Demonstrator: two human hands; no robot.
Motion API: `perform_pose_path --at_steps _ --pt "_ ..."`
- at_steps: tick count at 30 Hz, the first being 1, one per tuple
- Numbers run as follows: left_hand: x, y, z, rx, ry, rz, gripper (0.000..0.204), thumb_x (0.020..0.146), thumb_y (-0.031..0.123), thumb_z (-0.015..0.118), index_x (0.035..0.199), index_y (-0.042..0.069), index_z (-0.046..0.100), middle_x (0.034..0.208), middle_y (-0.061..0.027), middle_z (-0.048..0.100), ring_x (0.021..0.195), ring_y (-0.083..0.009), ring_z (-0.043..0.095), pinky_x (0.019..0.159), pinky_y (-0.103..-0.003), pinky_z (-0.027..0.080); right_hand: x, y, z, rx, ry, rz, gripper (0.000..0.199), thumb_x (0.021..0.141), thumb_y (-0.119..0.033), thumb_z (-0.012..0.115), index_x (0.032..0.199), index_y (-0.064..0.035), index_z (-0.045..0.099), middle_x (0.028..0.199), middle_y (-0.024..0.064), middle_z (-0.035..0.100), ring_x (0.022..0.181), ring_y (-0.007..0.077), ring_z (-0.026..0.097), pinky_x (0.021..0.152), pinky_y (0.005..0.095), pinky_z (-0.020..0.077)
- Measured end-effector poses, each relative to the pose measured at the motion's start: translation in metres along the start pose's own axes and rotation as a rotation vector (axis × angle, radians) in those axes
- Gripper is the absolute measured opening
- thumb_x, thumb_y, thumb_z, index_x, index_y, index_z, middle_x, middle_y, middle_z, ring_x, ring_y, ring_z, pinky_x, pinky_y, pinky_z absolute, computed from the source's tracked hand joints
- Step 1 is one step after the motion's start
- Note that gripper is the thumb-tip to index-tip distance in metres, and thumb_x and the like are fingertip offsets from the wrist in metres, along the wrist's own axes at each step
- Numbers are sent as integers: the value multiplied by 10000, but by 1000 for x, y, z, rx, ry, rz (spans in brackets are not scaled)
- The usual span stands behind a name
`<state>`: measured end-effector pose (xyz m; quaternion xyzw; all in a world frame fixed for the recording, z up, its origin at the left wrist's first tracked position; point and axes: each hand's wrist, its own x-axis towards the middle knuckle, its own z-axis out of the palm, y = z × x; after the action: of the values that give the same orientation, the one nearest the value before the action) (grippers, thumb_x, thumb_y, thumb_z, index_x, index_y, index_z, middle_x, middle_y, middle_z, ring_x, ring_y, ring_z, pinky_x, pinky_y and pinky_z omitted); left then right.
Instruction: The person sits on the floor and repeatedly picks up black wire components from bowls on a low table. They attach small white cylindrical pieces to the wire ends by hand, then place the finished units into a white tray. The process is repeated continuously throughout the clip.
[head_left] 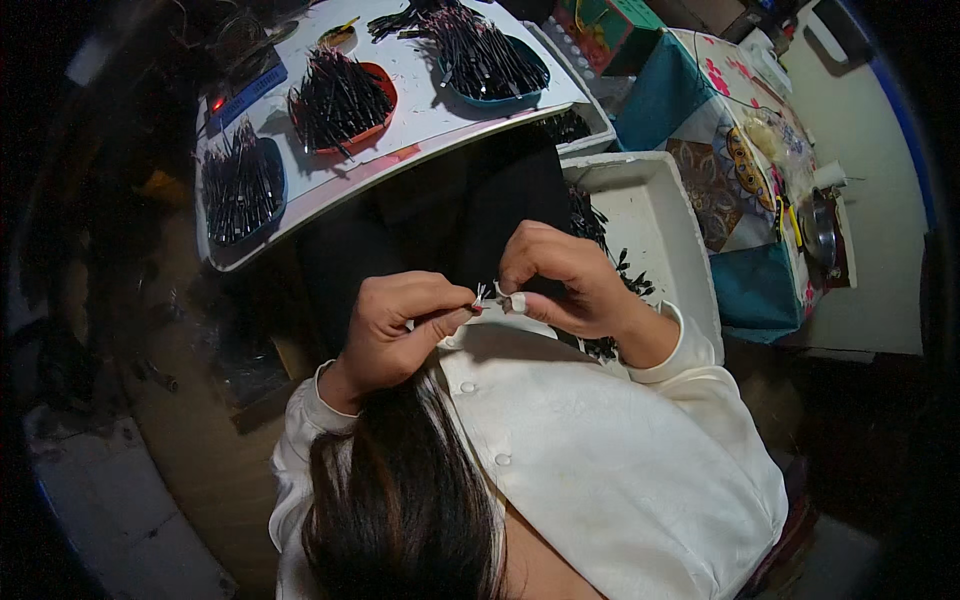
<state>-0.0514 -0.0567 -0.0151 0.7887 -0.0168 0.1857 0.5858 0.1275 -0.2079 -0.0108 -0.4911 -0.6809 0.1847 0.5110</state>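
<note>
Hair and a cream shirt [600,450] fill the near edge, and just beyond them both hands meet over the lap. Left hand [395,330] has thumb and forefinger pressed together on the end of a small thin piece [484,296], which seems to be a short wire with frayed pale tips, though it is too small to be sure. Right hand [565,275] pinches the other end from the right, fingers curled down over a little white part [517,302]. The piece lies between the two pinches, its long axis running roughly left to right, so each hand is equally near and the pinches almost touch.

Farther right, beside the right wrist, stands a white tray [660,215] with dark loose pieces in it. Farther still, across the dark lap, a white board [420,125] carries three dishes heaped with thin black sticks: a blue one [240,190] at the left, a red one [340,100] in the middle, a teal one [485,60] at the right. A patterned cloth [720,150] lies far right.
</note>
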Motion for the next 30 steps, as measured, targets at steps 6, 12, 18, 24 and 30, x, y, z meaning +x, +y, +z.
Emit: perform_pose_path --at_steps 6,12,18,24,30 --pt "0 -10 -8 -324 -68 -122 80 802 -53 646 878 -72 663 763 -92 618 651 -121 576 592 -229 448 13 3 3 -76 -35 -89 264 743 -47 723 971 -30 592 918 85 596 846 269 581 718 367 482" --pt "-3 -6 -5 -474 3 -288 95 849 -17 635 931 -64 641 813 -82 631 685 -116 591 634 -235 480 17 4 5 -86 -49 -163 205 735 -6 685 904 -41 573 857 84 572 783 264 563 656 352 457" --pt "-4 -24 7 -649 62 -259 140 857 -17 632 987 -64 653 784 -92 641 663 -108 572 623 -218 468 6 23 13 461 -26 204 128 871 -106 638 910 6 589 831 69 584 758 133 561 665 279 455" --pt "-9 -37 14 -817 111 -256 135 858 -12 637 979 -69 655 783 -101 642 639 -121 558 599 -218 452 -12 47 18 819 124 541 92 889 -70 631 933 0 592 868 21 579 820 80 541 728 208 436" --pt "-12 -36 10 -900 112 -216 131 863 10 639 970 -65 649 779 -102 638 624 -109 541 581 -210 435 -8 40 3 -81 41 364 269 893 -151 636 1105 12 600 1027 107 638 936 196 619 823 306 498"
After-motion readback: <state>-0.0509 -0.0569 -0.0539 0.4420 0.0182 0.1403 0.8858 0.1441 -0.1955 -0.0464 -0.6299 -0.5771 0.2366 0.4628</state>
